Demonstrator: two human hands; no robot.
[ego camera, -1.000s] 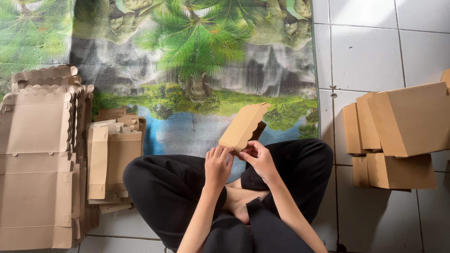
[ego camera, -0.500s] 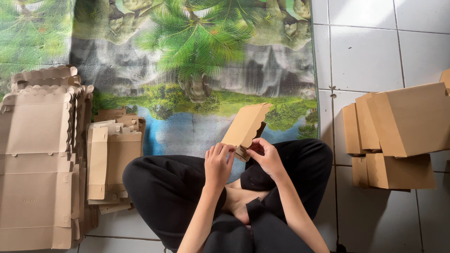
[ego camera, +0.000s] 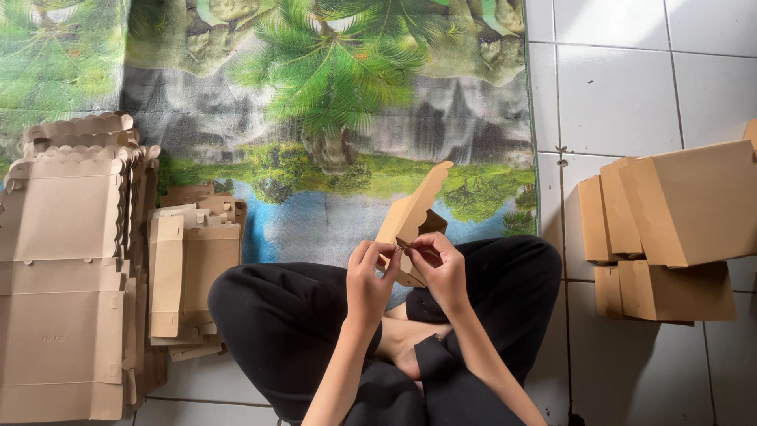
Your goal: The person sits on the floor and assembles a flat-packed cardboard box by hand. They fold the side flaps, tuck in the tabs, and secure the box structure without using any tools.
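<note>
In the head view, the left hand and right hand each had a grip pinching the lower edge of a half-folded cardboard box, held tilted above the crossed legs in black trousers. A stack of flat cardboard blanks lay to the left on the palm-tree mat. Folded boxes stood piled on the tiled floor to the right.
</note>
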